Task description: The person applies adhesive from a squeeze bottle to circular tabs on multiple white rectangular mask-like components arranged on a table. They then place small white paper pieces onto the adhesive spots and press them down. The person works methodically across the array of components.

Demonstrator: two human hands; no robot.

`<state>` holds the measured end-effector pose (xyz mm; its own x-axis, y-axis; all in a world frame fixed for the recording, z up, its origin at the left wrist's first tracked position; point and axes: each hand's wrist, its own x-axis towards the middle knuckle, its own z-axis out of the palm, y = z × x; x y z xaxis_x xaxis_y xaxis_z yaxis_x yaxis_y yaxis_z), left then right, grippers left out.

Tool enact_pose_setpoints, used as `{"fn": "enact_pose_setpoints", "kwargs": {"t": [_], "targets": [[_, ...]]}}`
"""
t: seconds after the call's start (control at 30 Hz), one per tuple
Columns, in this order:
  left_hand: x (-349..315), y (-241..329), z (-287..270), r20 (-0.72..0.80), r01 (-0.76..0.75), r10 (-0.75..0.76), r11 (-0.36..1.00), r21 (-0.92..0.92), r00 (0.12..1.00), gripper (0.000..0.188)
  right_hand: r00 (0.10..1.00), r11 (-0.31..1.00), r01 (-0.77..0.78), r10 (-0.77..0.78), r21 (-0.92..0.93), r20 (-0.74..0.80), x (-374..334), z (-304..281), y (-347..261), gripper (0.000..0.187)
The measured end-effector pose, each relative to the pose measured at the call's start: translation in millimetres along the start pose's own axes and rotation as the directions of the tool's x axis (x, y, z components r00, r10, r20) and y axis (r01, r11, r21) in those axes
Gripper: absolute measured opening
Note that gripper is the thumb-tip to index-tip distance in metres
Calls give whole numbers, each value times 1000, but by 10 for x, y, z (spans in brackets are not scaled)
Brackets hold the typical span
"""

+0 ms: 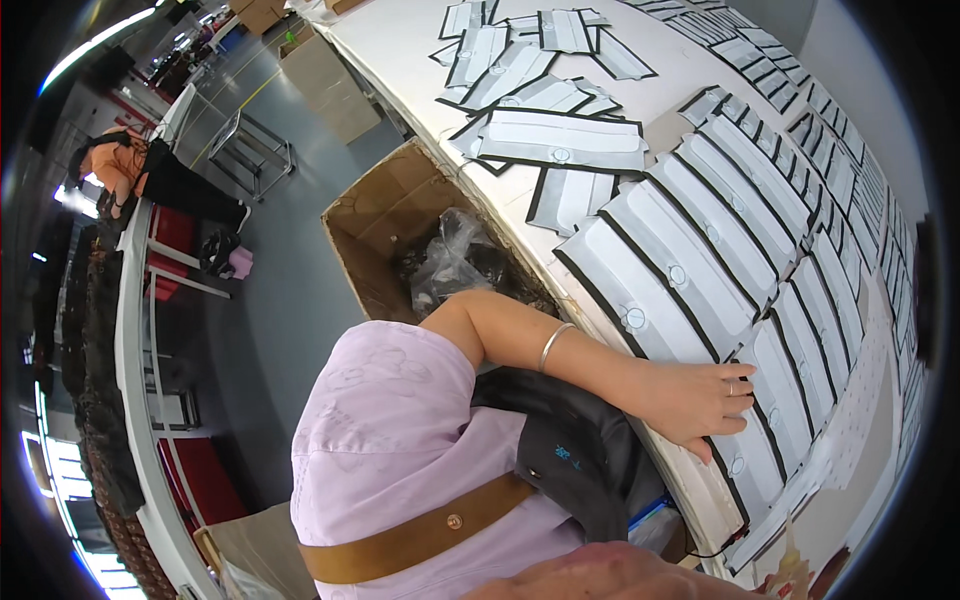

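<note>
Pressing flat, left hand [695, 400], fingers spread, lay on white black-edged panels [690, 275] right-centre; next probably sliding one straight. Right hand [590, 578] bottom edge, grip can't tell.

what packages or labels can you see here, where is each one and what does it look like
Flat packets: rows across the white table, long white rectangles edged black, each with a small round sticker; left hand rests on them.
Open cardboard box: beside the table's edge, brown, crumpled clear plastic bag inside.
Closed cardboard boxes: on the floor farther off, brown.
</note>
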<state>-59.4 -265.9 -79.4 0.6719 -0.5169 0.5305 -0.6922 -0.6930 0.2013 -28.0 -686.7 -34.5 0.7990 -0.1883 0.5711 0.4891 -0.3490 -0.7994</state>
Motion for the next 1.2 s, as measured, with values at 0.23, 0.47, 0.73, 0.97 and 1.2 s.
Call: {"fn": "enact_pose_setpoints", "kwargs": {"t": [0.23, 0.47, 0.73, 0.97, 1.2], "targets": [[21, -62, 121, -82, -53, 50, 998, -37, 995, 66, 998, 999, -11, 8, 46, 61, 90, 135, -48, 39], [20, -76, 198, -113, -75, 74, 997, 0, 991, 63, 993, 997, -1, -8, 76, 115, 189, 238, -101, 40], [20, -77, 177, -119, -81, 78, 997, -16, 990, 61, 990, 995, -11, -3, 98, 140, 242, 283, -166, 41], [19, -81, 154, -128, -88, 82, 995, -38, 988, 59, 989, 994, -17, 1, 109, 149, 276, 253, -217, 44], [25, -81, 168, -124, -81, 78, 997, -16, 989, 60, 987, 993, -25, 6, 114, 161, 324, 223, -247, 46]]}}
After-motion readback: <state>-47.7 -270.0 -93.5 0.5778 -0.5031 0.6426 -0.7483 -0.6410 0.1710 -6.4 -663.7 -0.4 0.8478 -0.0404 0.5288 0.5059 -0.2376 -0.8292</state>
